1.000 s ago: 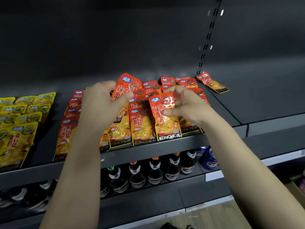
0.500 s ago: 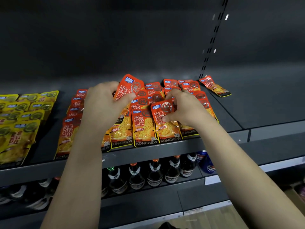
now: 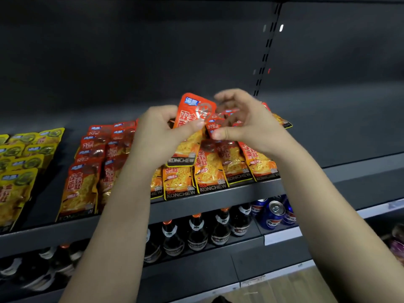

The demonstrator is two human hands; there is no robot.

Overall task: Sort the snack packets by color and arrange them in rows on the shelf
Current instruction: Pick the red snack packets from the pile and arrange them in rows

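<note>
Orange snack packets (image 3: 209, 169) lie in overlapping rows across the middle of the dark shelf (image 3: 218, 201). My left hand (image 3: 159, 136) grips one orange packet (image 3: 192, 119) and holds it tilted up above the rows. Just to its right, my right hand (image 3: 249, 123) hovers over the back of the rows with loosely curled fingers and nothing plainly in its grasp. Yellow-green packets (image 3: 21, 167) lie in rows at the shelf's left end. One stray orange packet (image 3: 283, 121) lies at the back right, partly hidden by my right hand.
Dark glass bottles (image 3: 196, 235) stand on the shelf below, with blue cans (image 3: 273, 213) to their right. A slotted upright (image 3: 265, 55) runs up the back wall. The shelf section on the right (image 3: 349, 132) is bare dark metal.
My right hand has let go of the packet it laid in the front row and lifted toward the back. My left hand has raised its orange packet higher.
</note>
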